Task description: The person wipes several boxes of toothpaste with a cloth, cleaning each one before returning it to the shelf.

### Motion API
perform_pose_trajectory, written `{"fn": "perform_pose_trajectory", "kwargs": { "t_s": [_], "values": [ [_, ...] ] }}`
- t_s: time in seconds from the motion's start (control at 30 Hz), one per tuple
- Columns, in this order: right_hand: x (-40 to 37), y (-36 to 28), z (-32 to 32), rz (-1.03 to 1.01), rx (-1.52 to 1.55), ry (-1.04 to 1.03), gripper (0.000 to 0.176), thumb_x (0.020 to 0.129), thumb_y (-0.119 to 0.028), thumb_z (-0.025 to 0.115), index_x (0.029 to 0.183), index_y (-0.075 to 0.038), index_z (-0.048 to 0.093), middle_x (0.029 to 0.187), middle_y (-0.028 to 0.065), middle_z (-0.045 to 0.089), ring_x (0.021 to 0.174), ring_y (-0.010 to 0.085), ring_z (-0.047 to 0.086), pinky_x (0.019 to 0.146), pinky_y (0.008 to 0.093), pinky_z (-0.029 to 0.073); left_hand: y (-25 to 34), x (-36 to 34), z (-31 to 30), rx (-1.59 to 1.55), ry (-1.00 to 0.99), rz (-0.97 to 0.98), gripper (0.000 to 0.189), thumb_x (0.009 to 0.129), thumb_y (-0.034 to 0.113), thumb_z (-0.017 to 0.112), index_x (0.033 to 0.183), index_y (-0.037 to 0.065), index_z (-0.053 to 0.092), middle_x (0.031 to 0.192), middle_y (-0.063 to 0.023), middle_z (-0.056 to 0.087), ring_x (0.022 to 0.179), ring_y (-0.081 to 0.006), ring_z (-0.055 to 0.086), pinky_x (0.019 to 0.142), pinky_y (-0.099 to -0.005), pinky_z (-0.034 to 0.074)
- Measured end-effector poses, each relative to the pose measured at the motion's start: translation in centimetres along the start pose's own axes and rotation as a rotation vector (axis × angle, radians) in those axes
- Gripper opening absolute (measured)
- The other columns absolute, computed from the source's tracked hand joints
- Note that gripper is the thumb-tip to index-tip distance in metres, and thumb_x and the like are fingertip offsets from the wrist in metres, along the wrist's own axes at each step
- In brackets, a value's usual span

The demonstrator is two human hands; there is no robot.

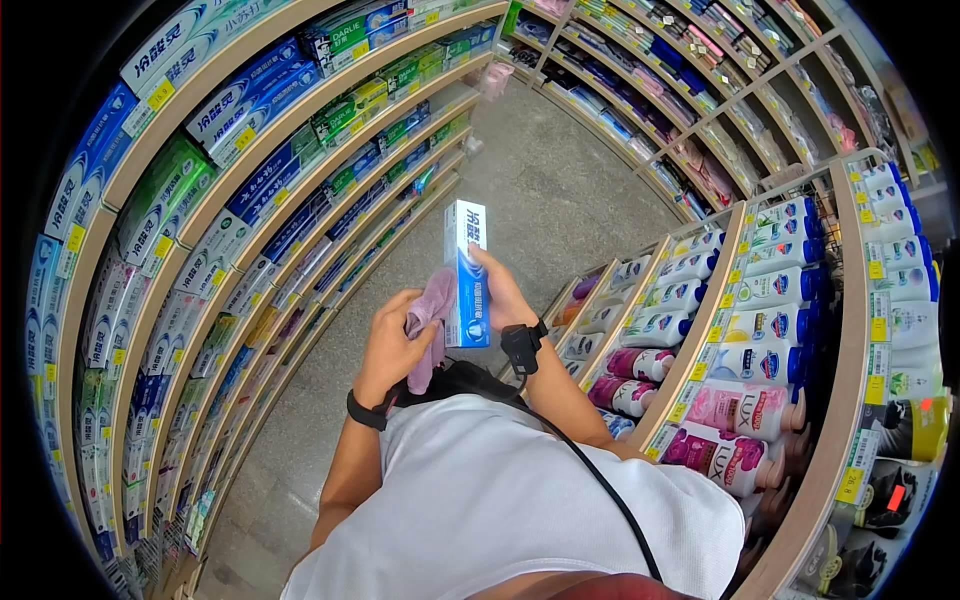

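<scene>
Toothpaste box (466, 275) stands upright between both hands: right hand (503, 292) clasps its edge with curled fingers, while left hand (392, 345) apparently pinches a pink cloth (430, 322) against it.

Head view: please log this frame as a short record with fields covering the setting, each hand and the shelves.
setting: shop aisle with a grey floor
left hand: holds a pink cloth beside the box
right hand: grips an upright blue and white toothpaste box
left shelves: rows of boxed toothpaste
right shelves: bottles, some of them pink LUX bottles
</scene>
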State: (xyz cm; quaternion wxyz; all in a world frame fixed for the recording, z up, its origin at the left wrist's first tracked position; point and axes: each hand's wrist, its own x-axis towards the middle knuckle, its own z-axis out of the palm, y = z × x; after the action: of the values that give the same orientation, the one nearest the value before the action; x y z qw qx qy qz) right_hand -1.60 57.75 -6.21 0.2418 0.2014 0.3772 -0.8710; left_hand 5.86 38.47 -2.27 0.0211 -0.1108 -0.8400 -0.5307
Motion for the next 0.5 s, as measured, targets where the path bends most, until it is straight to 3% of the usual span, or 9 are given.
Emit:
{"fn": "perform_pose_trajectory", "kwargs": {
  "t_s": [0.5],
  "values": [
    [-0.06,0.05,0.12,-0.004,0.003,0.0,0.035,0.095,-0.036,0.067,0.111,-0.006,0.064,0.09,0.0018,0.067,0.074,0.0118,0.064,0.067,0.0283,0.054,0.42,-0.01,-0.24,-0.005,-0.01,-0.012,0.032,0.079,0.008,0.072,0.108,-0.007,0.066,0.11,-0.0196,0.066,0.102,-0.0395,0.064,0.089,-0.0403,0.05]
  ]
}}
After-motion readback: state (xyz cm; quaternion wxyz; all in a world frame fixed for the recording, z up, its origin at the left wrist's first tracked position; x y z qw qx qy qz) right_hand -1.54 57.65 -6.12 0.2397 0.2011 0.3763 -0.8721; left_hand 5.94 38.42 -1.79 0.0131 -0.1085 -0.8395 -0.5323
